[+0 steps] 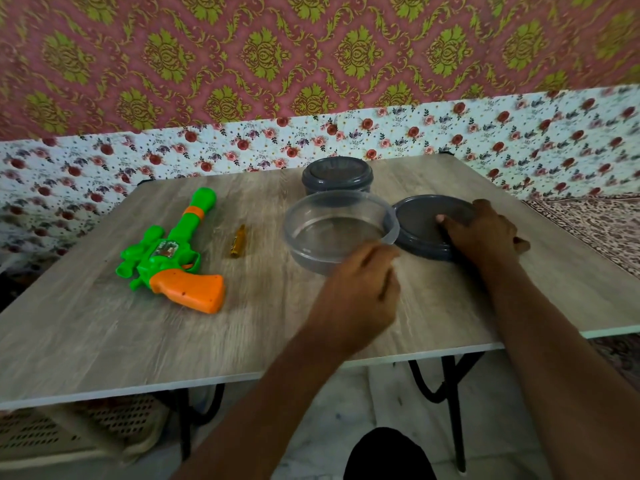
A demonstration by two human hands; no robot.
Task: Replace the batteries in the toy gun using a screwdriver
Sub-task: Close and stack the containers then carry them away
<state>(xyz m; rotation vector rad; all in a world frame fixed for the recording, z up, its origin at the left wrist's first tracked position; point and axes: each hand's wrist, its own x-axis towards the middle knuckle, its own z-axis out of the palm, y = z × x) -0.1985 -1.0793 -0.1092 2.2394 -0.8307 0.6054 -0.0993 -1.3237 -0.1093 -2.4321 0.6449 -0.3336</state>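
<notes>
Batteries are not visible anywhere, so I judge that the task is only at its beginning. The green and orange plastic toy gun (166,258) lies flat on the wooden surface (104,334), well apart from both hands, its barrel pointing away from me. Just beside it lies a small amber-yellow tool (239,242), probably the screwdriver, which nobody touches.

My right hand (485,233) rests on top of the round grey plastic lid (415,226), which lies beside the round clear plastic container (301,258). One of its fingers (441,219) presses the lid down, I think to park it out of the way.

My left hand (360,292) is at the near rim of the clear container, perhaps to steady it. It is blurred, and I cannot tell if its fingers hold something.

Behind stands a closed grey round container (337,174); maybe the batteries are inside.
</notes>
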